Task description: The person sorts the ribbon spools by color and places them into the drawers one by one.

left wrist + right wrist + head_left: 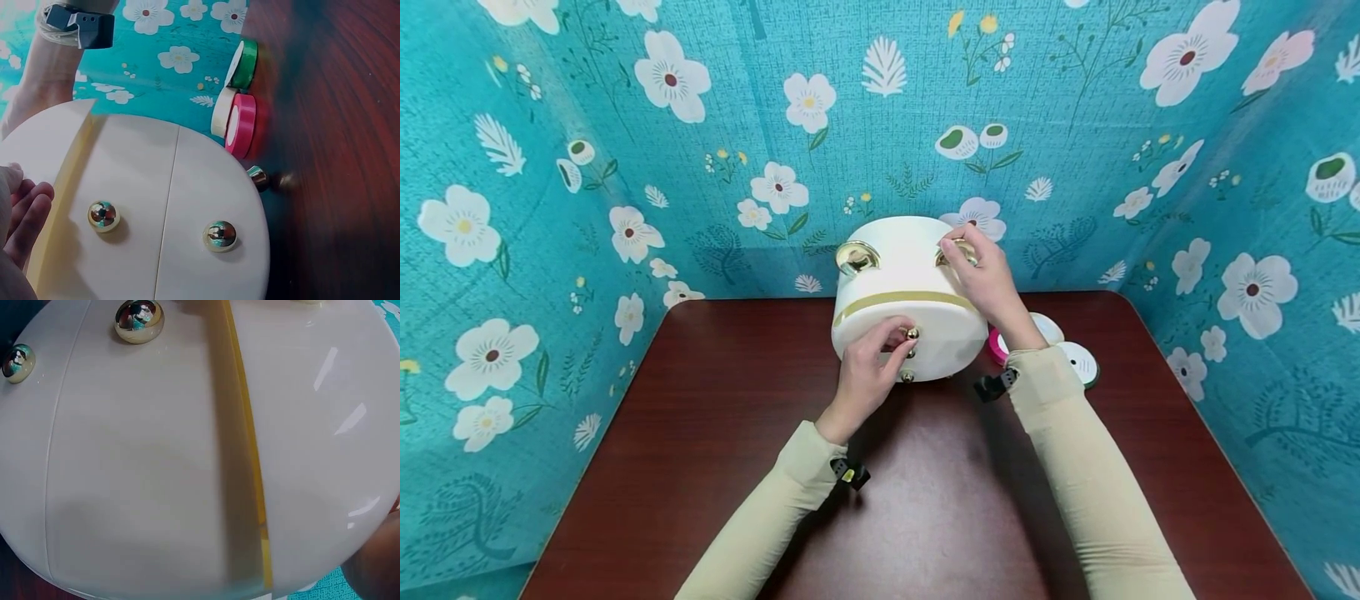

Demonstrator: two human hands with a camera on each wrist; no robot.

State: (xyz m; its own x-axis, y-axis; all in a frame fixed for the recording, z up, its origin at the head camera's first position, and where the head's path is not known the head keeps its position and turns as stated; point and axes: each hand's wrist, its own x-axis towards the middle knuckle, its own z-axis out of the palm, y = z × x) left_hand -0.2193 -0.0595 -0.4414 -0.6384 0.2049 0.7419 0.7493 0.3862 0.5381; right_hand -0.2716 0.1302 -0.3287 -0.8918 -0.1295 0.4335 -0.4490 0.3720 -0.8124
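A white oval drawer box (901, 262) stands at the back of the table, with a gold band and gold knobs on its front. My left hand (867, 367) pinches the top gold knob (912, 333) between thumb and fingers. In the left wrist view, the top drawer (47, 140) juts out past the lower two, showing a yellowish underside edge. My right hand (988, 279) grips the right gold ear-shaped piece on top, which the fingers partly cover. The left gold ear-shaped piece (857, 257) is untouched. Lower knobs (104, 216) show on the shut drawers.
Ribbon rolls lie to the right of the box: a pink one (241, 125), a white one (223, 112) and a green one (245, 64). Behind the dark red table (715, 433) hangs a blue flowered cloth (737, 108).
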